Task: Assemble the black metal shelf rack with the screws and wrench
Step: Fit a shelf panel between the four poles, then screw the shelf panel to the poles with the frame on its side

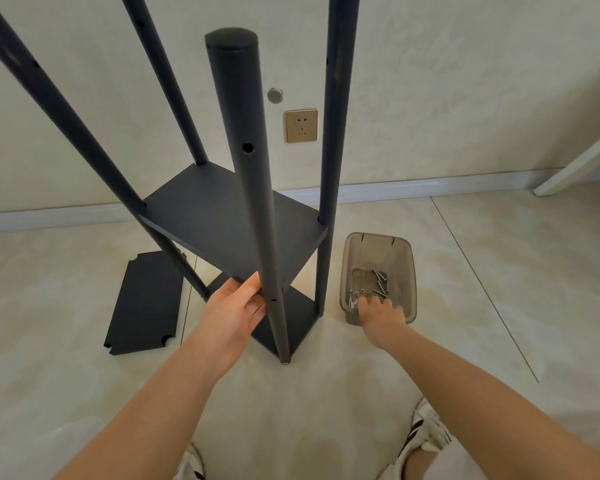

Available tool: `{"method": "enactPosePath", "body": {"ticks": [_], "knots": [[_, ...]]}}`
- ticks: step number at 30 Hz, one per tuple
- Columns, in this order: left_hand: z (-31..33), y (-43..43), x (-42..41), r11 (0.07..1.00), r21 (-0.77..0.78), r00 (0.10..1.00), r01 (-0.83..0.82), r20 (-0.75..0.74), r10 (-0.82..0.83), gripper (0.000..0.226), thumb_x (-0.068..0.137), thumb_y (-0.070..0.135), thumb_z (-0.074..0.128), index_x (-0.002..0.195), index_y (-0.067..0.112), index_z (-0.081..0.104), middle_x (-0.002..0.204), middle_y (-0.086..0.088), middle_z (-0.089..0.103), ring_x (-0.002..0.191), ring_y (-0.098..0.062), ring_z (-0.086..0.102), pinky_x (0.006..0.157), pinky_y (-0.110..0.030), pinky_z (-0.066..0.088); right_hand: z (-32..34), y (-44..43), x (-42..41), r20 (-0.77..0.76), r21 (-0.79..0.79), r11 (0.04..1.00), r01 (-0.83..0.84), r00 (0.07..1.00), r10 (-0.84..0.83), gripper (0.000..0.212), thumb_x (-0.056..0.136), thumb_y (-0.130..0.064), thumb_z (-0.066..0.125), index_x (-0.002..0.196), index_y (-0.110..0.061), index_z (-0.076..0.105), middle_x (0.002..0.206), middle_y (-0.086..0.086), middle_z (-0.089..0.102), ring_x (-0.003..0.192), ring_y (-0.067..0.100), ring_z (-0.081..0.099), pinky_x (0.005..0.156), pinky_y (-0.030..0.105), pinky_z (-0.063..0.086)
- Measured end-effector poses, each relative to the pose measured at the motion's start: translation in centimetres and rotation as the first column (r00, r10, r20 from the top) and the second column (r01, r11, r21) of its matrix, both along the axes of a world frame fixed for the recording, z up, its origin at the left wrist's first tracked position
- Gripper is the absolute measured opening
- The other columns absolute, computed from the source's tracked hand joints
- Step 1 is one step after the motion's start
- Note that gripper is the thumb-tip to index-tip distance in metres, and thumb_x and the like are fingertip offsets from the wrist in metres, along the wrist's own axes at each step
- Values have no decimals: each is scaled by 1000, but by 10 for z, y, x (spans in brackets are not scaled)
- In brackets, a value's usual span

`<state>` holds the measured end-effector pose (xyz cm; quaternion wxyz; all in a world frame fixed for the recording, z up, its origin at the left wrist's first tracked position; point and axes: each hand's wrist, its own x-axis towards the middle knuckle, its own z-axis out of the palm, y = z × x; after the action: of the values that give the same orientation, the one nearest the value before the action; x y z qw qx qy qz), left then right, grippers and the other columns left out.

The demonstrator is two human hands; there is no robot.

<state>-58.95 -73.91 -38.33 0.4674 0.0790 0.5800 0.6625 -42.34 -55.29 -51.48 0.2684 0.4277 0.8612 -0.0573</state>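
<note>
While L hand (234, 308) holds rack (335, 116), 4 posts (250, 174), 2 shelves (205, 216), 1 loose panel (146, 303).

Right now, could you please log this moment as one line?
left hand grips shelf | right hand in bin at screws

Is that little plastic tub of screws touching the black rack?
Apart. The head view shows a strip of bare floor between the tub and the nearest pole of the rack.
</note>
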Motion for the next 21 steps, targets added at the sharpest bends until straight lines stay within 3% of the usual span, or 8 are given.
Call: {"method": "enactPosePath", "body": {"ticks": [4, 7, 10, 12, 15, 18, 21], "knots": [[0, -1, 2, 1000, -3, 1000, 17, 0, -17, 26, 96, 29, 60, 119, 20, 65, 112, 6, 75, 101, -10, 72, 86, -27, 52, -6, -22, 7, 113, -42, 996, -75, 990, 79, 50, 93, -8, 56, 140, -7, 40, 136, 16, 48, 123, 39, 51, 100, 52, 44], [0, -2, 3, 1000, -14, 1000, 3, -10, -3, 21, 97, 27, 60, 114, 19, 67, 107, 6, 76, 99, -11, 73, 92, -30, 51, -3, -33, 11, 194, -247, 958, -149, 961, 199, 40, 94, -13, 58, 133, -4, 53, 126, 15, 59, 113, 34, 59, 96, 44, 49], [1, -2, 4, 1000, -11, 1000, 4, -6, -4, 21, 96, 29, 61, 113, 18, 67, 105, 6, 77, 98, -10, 73, 98, -33, 50, 9, -42, 9, 229, -415, 885, -212, 917, 327, 45, 94, -29, 64, 131, -5, 55, 124, 14, 60, 103, 27, 60, 82, 35, 46], [0, -2, 4, 999, -33, 1000, 0, -12, -1, 21, 97, 30, 60, 113, 19, 67, 102, 8, 77, 97, -9, 73, 104, -36, 48, 16, -45, 7, 225, -536, 835, -123, 933, 281, 48, 95, -36, 62, 132, -7, 54, 119, 12, 61, 89, 23, 59, 78, 34, 50], [0, -1, 4, 998, -58, 1000, -5, -22, 4, 20, 96, 32, 61, 110, 19, 67, 99, 7, 77, 98, -10, 73, 110, -40, 45, 21, -45, 7, 216, -684, 724, 90, 973, 83, 49, 97, -39, 57, 139, -15, 50, 112, 2, 61, 92, 21, 64, 76, 36, 54], [0, -2, 3, 997, -77, 1000, -5, -21, 4, 23, 94, 34, 63, 109, 17, 69, 100, 4, 77, 103, -14, 72, 111, -43, 44, 18, -43, 12, 98, -647, 760, 54, 995, 13, 40, 98, -35, 54, 130, -10, 59, 104, 4, 67, 93, 22, 68, 85, 37, 57], [0, -2, 1, 996, -87, 1000, 6, -12, -8, 25, 94, 35, 62, 110, 16, 69, 102, 3, 77, 107, -16, 70, 112, -43, 44, 4, -40, 18, 8, -494, 870, -7, 1000, 13, 26, 100, -22, 51, 89, -2, 62, 81, 8, 57, 69, 20, 55, 62, 26, 44]]}}
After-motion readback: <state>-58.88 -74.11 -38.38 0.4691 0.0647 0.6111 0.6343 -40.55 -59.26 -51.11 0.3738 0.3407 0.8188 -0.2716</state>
